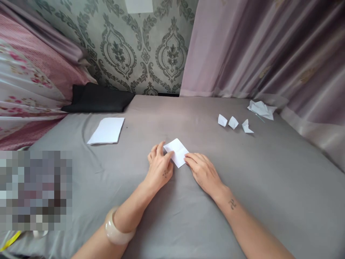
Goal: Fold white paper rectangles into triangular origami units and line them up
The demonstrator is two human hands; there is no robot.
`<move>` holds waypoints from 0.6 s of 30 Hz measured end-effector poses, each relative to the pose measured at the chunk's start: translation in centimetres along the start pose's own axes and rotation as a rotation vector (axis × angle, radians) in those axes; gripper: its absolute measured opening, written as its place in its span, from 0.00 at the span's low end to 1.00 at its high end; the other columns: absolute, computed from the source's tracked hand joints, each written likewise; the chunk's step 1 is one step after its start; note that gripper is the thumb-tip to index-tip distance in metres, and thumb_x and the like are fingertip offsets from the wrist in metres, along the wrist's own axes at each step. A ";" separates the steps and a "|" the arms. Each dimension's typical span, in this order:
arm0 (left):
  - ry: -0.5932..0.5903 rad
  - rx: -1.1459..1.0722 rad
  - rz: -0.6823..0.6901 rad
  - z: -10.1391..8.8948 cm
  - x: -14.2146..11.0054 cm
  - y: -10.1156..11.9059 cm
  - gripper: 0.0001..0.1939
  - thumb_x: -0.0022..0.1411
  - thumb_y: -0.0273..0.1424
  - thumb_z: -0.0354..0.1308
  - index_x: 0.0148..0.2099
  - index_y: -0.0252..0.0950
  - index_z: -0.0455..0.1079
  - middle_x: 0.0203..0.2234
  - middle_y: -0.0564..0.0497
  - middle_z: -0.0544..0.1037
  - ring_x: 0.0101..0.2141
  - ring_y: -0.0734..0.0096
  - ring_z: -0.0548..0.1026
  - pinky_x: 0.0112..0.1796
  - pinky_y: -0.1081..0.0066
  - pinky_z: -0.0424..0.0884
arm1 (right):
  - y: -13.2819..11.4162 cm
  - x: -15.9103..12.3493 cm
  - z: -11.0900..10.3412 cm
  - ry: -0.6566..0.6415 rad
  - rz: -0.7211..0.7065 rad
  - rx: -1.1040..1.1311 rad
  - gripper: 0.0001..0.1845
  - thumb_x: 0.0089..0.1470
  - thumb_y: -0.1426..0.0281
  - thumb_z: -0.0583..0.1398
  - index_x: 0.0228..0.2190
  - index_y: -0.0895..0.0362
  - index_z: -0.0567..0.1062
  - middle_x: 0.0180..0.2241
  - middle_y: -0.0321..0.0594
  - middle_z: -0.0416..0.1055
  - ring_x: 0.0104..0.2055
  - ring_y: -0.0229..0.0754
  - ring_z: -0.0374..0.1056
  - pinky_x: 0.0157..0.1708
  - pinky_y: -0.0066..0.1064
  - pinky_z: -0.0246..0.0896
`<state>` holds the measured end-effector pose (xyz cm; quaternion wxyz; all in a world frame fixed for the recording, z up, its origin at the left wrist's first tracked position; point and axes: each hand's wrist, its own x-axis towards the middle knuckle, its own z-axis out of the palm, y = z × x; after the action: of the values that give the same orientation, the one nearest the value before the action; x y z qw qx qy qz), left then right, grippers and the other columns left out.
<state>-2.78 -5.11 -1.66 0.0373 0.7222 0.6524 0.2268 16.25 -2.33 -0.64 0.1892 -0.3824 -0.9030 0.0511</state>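
creased white paper (pixel 178 149) lies cornerwise on the grey sheet (pixel 269 172). left hand (pixel 160 167): thumb on paper, spread from the fingers. right hand (pixel 203 171): fingers together at its right corner; clamping cannot be determined. paper stack (pixel 107 130): left.

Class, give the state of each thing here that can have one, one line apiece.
Square paper: creased, nearly flat
Left hand: fingers bent, thumb on paper
Right hand: fingertips at paper's right edge
Paper stack: lying flat
Three small papers: folded, in a row
Paper pile: loose, uneven
Bangle: worn
Right curtain: hanging
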 end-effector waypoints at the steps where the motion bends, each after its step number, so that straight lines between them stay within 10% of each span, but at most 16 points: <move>1: 0.010 0.017 0.030 -0.2 0.1 -0.1 0.20 0.54 0.20 0.51 0.48 0.39 0.70 0.62 0.40 0.52 0.59 0.40 0.50 0.48 0.47 0.58 | 0.0 0.0 0.0 -0.009 0.025 0.024 0.16 0.60 0.78 0.51 0.45 0.57 0.73 0.47 0.42 0.72 0.47 0.44 0.66 0.47 0.37 0.62; 12: -0.070 -0.016 0.210 -1.3 0.6 -0.7 0.19 0.56 0.25 0.53 0.50 0.38 0.66 0.51 0.46 0.73 0.57 0.50 0.59 0.54 0.50 0.51 | 0.5 0.4 0.8 0.052 0.101 0.110 0.30 0.49 0.83 0.51 0.54 0.57 0.66 0.56 0.41 0.66 0.61 0.44 0.56 0.62 0.43 0.46; 18: -0.041 0.032 0.230 -1.4 0.7 -0.1 0.13 0.60 0.25 0.52 0.47 0.40 0.70 0.50 0.48 0.72 0.53 0.54 0.63 0.51 0.53 0.54 | 0.7 0.7 0.1 0.074 -0.003 -0.002 0.17 0.59 0.77 0.52 0.47 0.54 0.73 0.49 0.41 0.72 0.55 0.45 0.62 0.58 0.45 0.49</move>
<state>-3.32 -4.77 -0.26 0.0130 0.7973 0.5679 0.2043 16.20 -1.30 -0.71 0.2219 -0.3830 -0.8960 0.0357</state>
